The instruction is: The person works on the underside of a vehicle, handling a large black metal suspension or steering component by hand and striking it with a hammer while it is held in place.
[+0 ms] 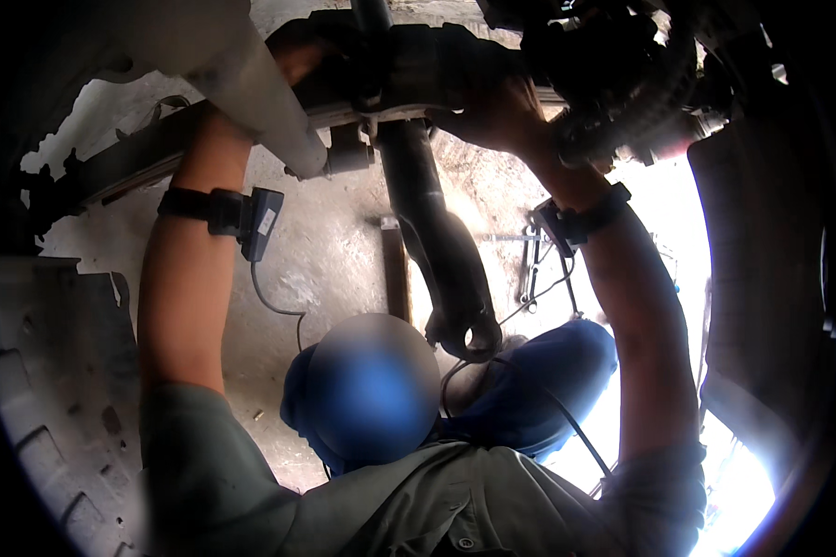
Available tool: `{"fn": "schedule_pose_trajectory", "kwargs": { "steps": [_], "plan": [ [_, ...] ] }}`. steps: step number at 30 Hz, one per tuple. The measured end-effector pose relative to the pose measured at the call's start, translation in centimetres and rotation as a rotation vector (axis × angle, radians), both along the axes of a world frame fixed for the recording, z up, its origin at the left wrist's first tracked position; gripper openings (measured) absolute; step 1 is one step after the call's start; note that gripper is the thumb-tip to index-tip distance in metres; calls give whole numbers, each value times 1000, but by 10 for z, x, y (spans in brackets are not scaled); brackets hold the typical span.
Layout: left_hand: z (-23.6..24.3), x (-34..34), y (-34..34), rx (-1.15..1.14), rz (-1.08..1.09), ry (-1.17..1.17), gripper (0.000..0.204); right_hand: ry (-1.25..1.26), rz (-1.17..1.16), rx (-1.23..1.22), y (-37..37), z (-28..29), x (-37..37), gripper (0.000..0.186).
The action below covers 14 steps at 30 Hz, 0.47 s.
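I brace the dark drive shaft (437,232) overhead: left hand (297,60) and right hand (492,116) both grip its upper-centre mounting (418,70), steadying it.

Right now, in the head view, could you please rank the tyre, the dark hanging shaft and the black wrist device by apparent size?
1. tyre, though nearness to the camera inflates it
2. dark hanging shaft
3. black wrist device

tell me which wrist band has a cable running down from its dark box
The band on the left wrist: a thin cable drops in a loop from its dark box. The band on the right wrist shows no box that plainly.
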<state>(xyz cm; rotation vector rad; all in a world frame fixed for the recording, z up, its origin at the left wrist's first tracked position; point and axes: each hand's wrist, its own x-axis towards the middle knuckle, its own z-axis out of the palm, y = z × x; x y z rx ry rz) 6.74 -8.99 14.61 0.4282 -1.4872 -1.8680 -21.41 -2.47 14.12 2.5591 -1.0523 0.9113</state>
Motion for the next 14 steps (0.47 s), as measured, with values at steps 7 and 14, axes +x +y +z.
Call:
{"fn": "schedule_pose_trajectory", "kwargs": {
  "steps": [7,14],
  "plan": [
    [-53,46,-21,-488,323,-493,40,-227,-211,-150,41,-39,-14,68],
    [-62,63,-27,-529,337,-444,39,-320,-203,-74,63,-40,-31,33]
  ]
}}
